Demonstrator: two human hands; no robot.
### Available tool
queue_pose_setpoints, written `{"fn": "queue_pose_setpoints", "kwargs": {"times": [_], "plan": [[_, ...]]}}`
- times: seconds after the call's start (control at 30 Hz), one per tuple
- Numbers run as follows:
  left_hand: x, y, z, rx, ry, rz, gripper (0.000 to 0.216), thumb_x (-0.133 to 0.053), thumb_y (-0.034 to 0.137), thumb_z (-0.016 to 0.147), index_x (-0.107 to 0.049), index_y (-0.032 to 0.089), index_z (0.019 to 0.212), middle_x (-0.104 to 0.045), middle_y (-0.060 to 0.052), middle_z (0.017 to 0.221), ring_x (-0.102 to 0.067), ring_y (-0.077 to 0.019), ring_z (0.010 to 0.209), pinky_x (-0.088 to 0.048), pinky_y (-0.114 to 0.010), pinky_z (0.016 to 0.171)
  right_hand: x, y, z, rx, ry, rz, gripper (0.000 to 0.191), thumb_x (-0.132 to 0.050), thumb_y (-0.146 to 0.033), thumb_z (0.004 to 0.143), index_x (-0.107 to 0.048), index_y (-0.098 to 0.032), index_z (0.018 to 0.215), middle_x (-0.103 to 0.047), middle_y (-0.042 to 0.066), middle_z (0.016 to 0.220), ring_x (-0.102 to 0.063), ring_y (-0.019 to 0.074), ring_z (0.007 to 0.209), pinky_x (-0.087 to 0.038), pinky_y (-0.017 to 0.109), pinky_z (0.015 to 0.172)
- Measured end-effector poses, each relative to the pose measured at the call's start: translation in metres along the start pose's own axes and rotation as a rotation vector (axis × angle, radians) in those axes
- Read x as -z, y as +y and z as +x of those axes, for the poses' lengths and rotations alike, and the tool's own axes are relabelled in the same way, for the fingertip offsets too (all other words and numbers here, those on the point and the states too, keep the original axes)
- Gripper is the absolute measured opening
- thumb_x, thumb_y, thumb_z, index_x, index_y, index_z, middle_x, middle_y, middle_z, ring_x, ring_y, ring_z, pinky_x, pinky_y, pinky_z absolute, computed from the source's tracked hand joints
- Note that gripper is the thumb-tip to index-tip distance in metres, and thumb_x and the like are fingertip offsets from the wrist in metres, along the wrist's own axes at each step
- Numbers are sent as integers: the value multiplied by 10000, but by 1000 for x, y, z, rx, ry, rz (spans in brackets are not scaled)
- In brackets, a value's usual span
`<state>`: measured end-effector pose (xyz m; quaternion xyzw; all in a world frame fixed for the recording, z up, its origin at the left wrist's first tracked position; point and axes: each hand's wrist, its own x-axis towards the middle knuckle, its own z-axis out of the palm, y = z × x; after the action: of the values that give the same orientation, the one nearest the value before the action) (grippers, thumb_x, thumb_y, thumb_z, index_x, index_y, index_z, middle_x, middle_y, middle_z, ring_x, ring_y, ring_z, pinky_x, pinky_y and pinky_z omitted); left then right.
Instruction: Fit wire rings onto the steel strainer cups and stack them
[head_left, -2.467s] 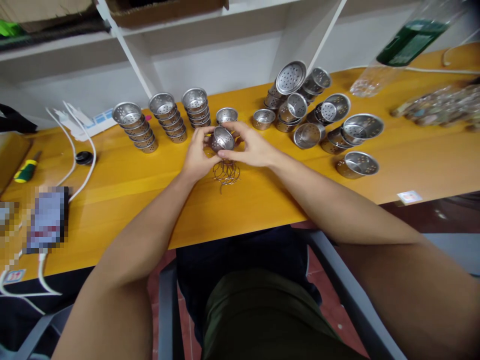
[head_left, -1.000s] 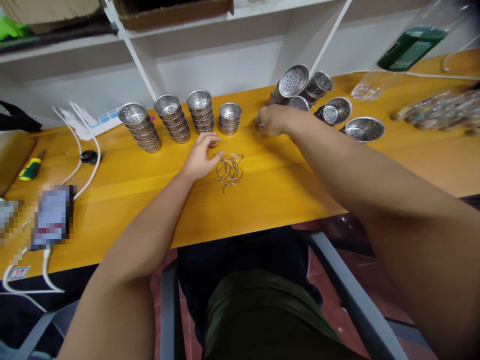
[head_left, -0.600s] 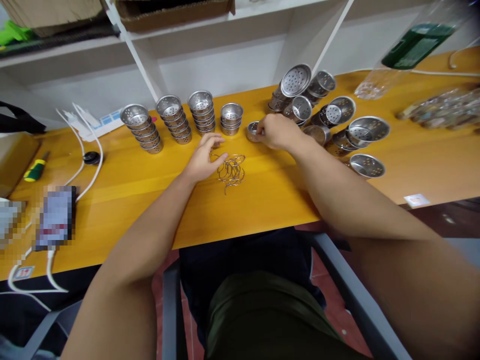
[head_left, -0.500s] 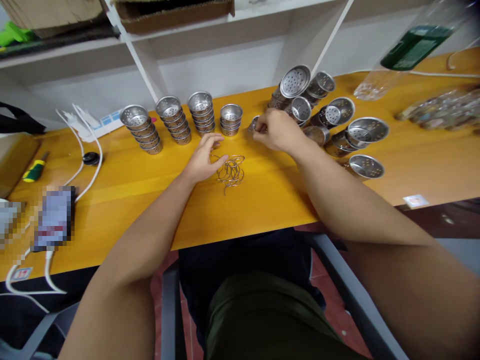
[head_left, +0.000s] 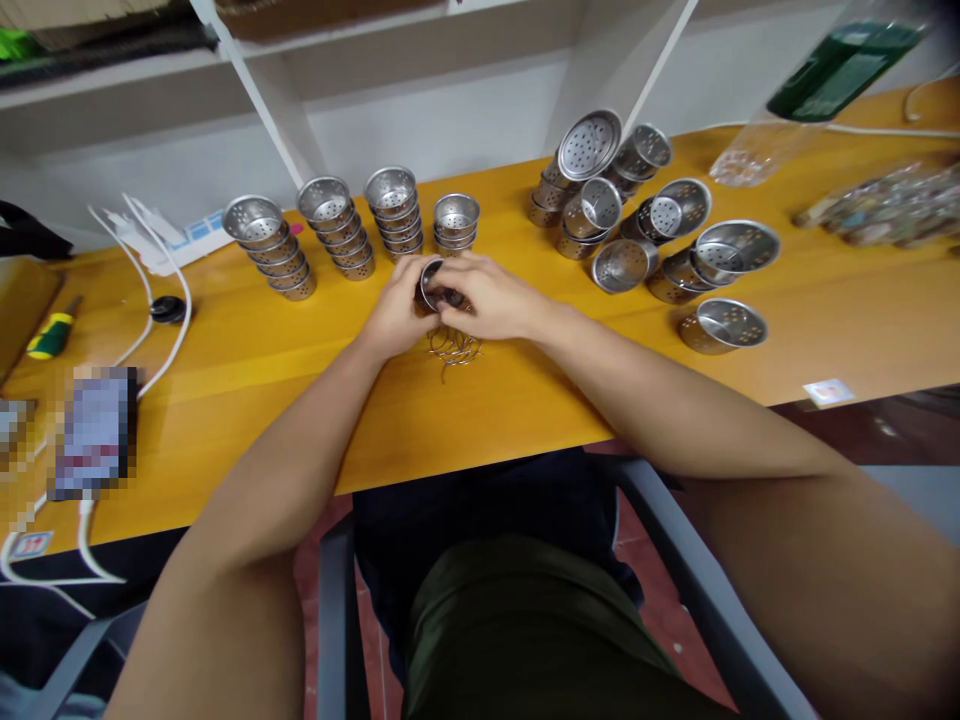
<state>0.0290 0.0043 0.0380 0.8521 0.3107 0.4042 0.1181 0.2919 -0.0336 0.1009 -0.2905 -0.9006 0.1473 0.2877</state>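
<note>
A small perforated metal cup [head_left: 428, 284] is tilted between my hands, its opening turned to the right. My left hand [head_left: 397, 312] wraps around its left side. From the right, my right hand [head_left: 491, 297] grips the cup's rim, with fingers reaching into the opening; what they touch inside is hidden. A small pile of thin curved metal wires [head_left: 455, 350] lies on the table just below my hands. Behind them stands a short stack of the same kind of cups [head_left: 456, 222].
Taller cup stacks [head_left: 259, 225] [head_left: 326, 205] [head_left: 391, 195] line the back left. Loose and nested cups [head_left: 624, 265] crowd the right, near a plastic bottle [head_left: 810, 95] and bagged items [head_left: 885, 215]. A phone-like device [head_left: 94, 430], cables and a screwdriver [head_left: 52, 335] lie left.
My right hand has come left from the cups on the right, bringing a cup to my left hand. My left hand has closed around it. The view has shifted slightly.
</note>
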Motion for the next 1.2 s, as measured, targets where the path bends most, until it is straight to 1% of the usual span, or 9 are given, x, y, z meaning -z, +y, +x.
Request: {"fn": "queue_pose_setpoints", "kwargs": {"times": [0.1, 0.17, 0.23, 0.43, 0.57, 0.7, 0.8, 1.07, 1.2], "plan": [[7, 2, 2, 9, 36, 27, 878, -1093, 623, 1003, -722, 274, 1717, -787, -169, 1680, -766, -443, 1620, -632, -620, 1457, 6, 11, -7, 24, -55, -70, 401, -715, -264, 1070, -830, -207, 1450, -819, 225, 1498, -742, 486, 1437, -596, 748, 1317], [9, 3, 2, 15, 49, 39, 936, -1107, 707, 992, -723, 278, 1729, -791, -170, 1690, -765, -447, 1630, -629, -625, 1461, 5, 13, -12, 17, -48, -65, 608, -709, -261, 1097, -741, -208, 1702, -734, 234, 1640, -741, 480, 1478, -637, 732, 1307], [10, 3, 2, 10, 45, 46, 954, -1091, 760, 1000, -728, 269, 1732, -798, -176, 1688, -774, -447, 1625, -633, -630, 1457, 2, 11, -15, -11, -58, -86, 664, -708, -275, 1136, -672, -217, 1797, -656, 231, 1705, -773, 456, 1422, -685, 697, 1259], [13, 2, 1, 44, 23, 48, 1066, -1064, 927, 948, -746, 265, 1722, -793, -186, 1684, -780, -468, 1624, -649, -667, 1447, -2, 10, -18, -118, -75, -159, 428, -778, -357, 1180, -718, -199, 1574, -578, 231, 1665, -796, 437, 1279, -711, 742, 1223], [12, 5, 2, 41, 10, 38, 1073, -1009, 982, 969, -743, 266, 1723, -780, -196, 1691, -765, -470, 1635, -645, -674, 1450, 7, 16, -18, -45, -16, -60, 379, -830, -509, 1201, -727, -258, 1466, -631, 178, 1552, -751, 418, 1312, -705, 755, 1260], [6, 8, 3, 11, -8, 30, 1025, -959, 969, 1021, -739, 256, 1724, -768, -198, 1674, -762, -455, 1611, -640, -661, 1447, 12, 19, -16, -28, 90, 42, 446, -826, -702, 1218, -724, -281, 1324, -688, 151, 1405, -714, 399, 1290, -701, 736, 1267], [3, 9, 3, 17, -7, 31, 1010, -981, 939, 1021, -738, 253, 1721, -758, -197, 1666, -755, -455, 1605, -628, -658, 1452, 10, 20, -14, -59, 123, 70, 528, -819, -799, 1208, -691, -288, 1244, -697, 147, 1385, -715, 392, 1266, -706, 731, 1260], [5, 8, 3, 40, -59, 44, 1036, -1059, 906, 975, -745, 270, 1731, -769, -192, 1653, -767, -452, 1591, -633, -645, 1437, 8, 36, -12, -65, 56, 122, 677, -700, -962, 1193, -610, -292, 1160, -666, 154, 1325, -721, 403, 1218, -710, 763, 1220], [3, 6, 3, 53, -74, 48, 1051, -1112, 841, 958, -732, 263, 1749, -758, -200, 1688, -758, -461, 1624, -619, -640, 1458, 7, 42, -12, -75, 43, 132, 694, -683, -978, 1188, -619, -287, 1191, -664, 166, 1350, -723, 420, 1239, -707, 765, 1207]]}}
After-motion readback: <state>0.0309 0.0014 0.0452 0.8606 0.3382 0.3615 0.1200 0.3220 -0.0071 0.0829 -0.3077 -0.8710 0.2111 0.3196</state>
